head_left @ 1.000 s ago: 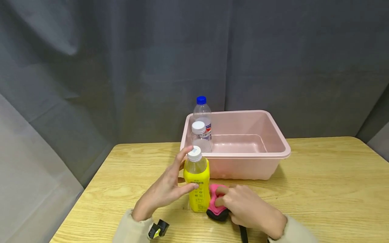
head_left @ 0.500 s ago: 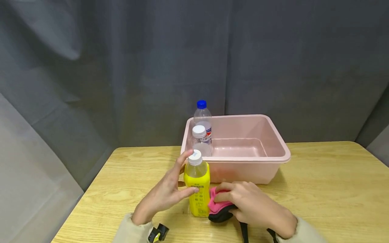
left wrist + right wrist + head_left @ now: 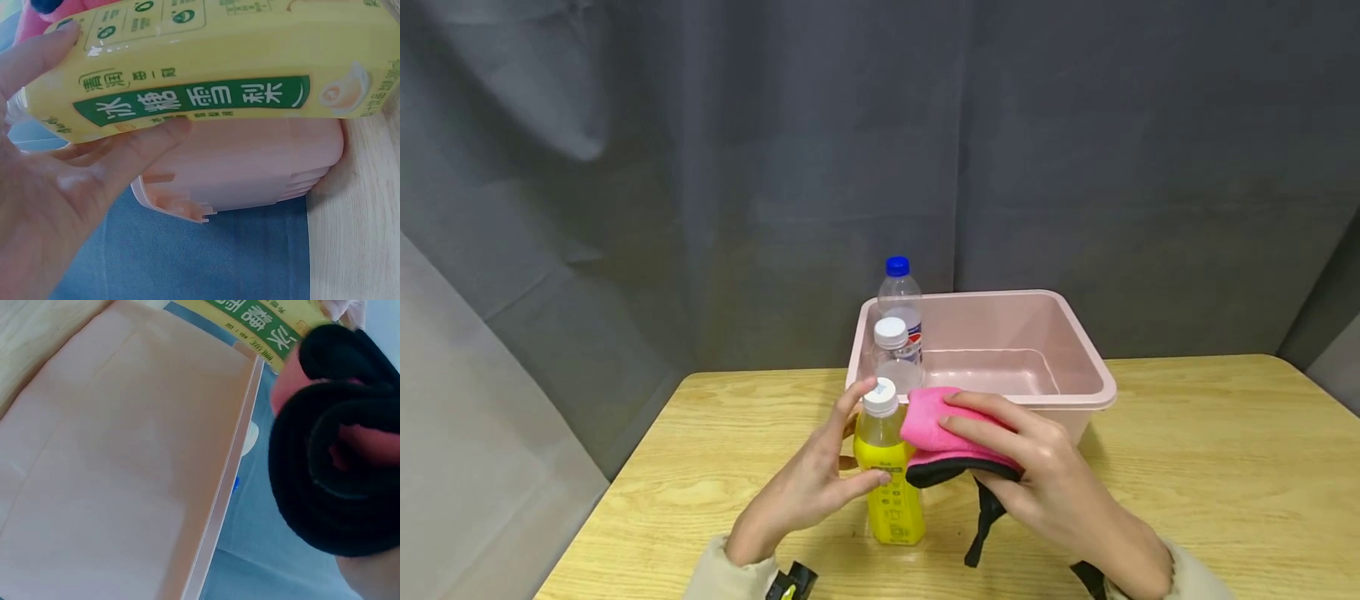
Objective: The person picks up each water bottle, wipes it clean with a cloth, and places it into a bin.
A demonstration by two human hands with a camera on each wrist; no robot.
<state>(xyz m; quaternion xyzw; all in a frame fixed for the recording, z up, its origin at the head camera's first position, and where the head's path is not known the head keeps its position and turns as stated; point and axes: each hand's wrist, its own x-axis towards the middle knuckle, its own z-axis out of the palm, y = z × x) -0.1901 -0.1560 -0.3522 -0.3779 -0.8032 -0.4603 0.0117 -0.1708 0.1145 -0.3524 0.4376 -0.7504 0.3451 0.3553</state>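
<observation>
A yellow-labelled drink bottle point(image 3: 895, 500) with a white cap stands upright on the table in the head view. My left hand point(image 3: 801, 487) grips it from the left, thumb across its front and index finger up by the cap. The left wrist view shows the label close up, with a green band of characters. Folded in my right hand point(image 3: 1048, 467) is a pink cloth point(image 3: 936, 421) with black edging and a dangling black strap. It is raised beside the bottle's upper right side, overlapping the tub's front in the head view. The right wrist view shows its rolled black edge point(image 3: 294, 450).
Behind the bottle is a pink plastic tub point(image 3: 1097, 392). Inside its left end stand a white-capped clear bottle point(image 3: 891, 362) and a blue-capped one point(image 3: 897, 287). The wooden table point(image 3: 1210, 467) extends to both sides, with a grey curtain point(image 3: 820, 167) behind.
My right hand has lifted the pink cloth from low beside the bottle's base up to its shoulder. The left hand keeps its hold on the bottle. The head view has tilted slightly upward.
</observation>
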